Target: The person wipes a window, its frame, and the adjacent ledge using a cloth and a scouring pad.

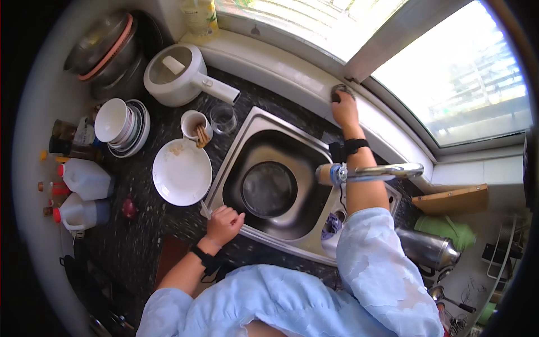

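Observation:
My right hand (346, 110) reaches over the far side of the sink to the window sill (290, 73). It grips a dark, crumpled cloth or scouring pad (342, 89), pressed on the sill beside the window frame. Near the front left corner of the stainless steel sink (278, 145), my left hand (224, 224) rests on the rim with its fingers curled. A thin light handle (205, 209) shows just beyond that hand; whether the hand touches it is unclear. Inside the sink lies a round, dark, shiny disc or pan (270, 189). The chrome faucet (379, 172) passes over my right forearm.
Left of the sink are a white plate (182, 172), a mug with wooden utensils (194, 124), a glass (223, 119) and a lidded white electric pot (177, 76). Stacked bowls (113, 122), plastic jugs (86, 179) and a red onion (129, 207) stand farther left. A metal flask (429, 248) is right.

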Demonstrator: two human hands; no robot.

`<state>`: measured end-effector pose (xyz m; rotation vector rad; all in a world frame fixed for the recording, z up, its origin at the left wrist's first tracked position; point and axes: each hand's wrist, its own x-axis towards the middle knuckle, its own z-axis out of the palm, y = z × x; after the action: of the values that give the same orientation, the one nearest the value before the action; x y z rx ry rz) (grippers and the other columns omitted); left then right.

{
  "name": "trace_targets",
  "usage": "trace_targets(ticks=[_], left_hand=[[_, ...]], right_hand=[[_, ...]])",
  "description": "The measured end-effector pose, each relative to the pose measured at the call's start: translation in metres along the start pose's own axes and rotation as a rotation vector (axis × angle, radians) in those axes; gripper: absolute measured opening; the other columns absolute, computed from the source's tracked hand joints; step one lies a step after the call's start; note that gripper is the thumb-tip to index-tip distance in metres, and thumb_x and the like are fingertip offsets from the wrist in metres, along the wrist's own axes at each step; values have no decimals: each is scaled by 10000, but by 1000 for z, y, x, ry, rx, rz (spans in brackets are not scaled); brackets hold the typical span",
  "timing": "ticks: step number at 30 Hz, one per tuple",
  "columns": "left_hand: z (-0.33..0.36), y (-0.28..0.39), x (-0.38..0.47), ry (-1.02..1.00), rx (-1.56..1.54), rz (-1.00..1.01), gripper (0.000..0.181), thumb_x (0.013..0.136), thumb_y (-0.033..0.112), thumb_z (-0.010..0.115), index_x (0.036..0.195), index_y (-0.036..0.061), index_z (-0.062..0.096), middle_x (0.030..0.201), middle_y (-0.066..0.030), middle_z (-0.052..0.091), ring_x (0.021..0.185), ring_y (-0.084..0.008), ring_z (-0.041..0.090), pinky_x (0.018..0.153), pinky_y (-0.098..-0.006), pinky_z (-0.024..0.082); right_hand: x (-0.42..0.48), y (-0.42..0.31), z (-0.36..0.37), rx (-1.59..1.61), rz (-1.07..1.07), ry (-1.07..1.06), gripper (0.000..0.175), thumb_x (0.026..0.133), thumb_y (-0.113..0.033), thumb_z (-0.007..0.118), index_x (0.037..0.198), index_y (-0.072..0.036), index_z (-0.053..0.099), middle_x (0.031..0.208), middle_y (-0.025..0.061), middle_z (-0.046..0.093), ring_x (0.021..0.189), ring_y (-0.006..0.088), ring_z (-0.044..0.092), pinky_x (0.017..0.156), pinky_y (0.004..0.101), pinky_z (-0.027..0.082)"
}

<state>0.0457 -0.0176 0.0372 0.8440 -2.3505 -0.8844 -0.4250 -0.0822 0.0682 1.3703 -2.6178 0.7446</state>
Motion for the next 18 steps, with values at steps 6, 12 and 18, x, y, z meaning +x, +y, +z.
trace_targets(ticks=[6,12,18], left_hand=[[-37,12,-18,-97,56,-87,321,782,160,700,553,81,490,590,-77,532,575,-268,539,512,-378,436],[-51,6,-49,-243,50,-80,319,773,184,709,543,90,509,580,-58,531,570,-254,543,507,-375,449],[-127,-43,-64,-107,34,-128,323,766,85,686,542,56,455,551,-97,478,524,-287,500,486,-386,417]], right_hand=[[3,-97,44,190,-230,-38,384,755,-52,537,1124,-61,643,1209,146,605,1165,332,509,1024,401,408],[-4,-31,24,170,-94,60,405,805,-97,509,1200,-33,568,1235,198,563,1171,356,509,1005,433,418],[-22,26,-9,-137,145,210,399,805,-131,518,1177,-7,592,1154,220,612,1096,380,565,978,417,428]])
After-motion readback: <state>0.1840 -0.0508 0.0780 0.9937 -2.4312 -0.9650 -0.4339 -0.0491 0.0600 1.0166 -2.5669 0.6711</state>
